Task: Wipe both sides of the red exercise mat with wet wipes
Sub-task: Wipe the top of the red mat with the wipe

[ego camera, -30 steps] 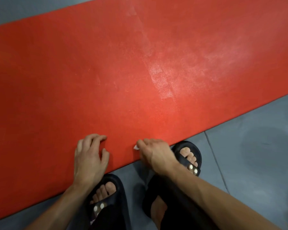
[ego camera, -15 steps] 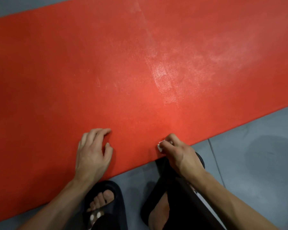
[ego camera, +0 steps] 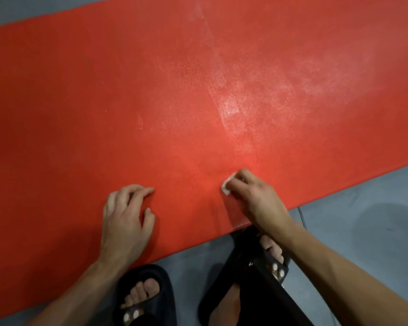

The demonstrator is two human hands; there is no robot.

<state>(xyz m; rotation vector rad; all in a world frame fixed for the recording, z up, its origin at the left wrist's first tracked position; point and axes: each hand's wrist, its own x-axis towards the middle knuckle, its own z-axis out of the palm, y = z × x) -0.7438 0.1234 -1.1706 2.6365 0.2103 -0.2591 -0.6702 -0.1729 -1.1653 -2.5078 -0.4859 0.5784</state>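
Now that my right hand (ego camera: pixel 252 196), fingers curled round the wet wipe (ego camera: pixel 227 186), has slid rightward along the red exercise mat's (ego camera: pixel 104 114) near edge, my left hand (ego camera: pixel 125 215) braces with bent fingertips, so this top side's wiping continues.

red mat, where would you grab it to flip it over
Grip the red mat by its near long edge, coming from the person's side. It lies flat on the floor, so only that thin exposed edge lets fingers slide under. The left hand already rests closest.

Mat (ego camera: pixel 104 102) red, pale sheen streaks; wipe (ego camera: pixel 227 185) white; floor (ego camera: pixel 363 231) grey; sandals (ego camera: pixel 160 276) black.
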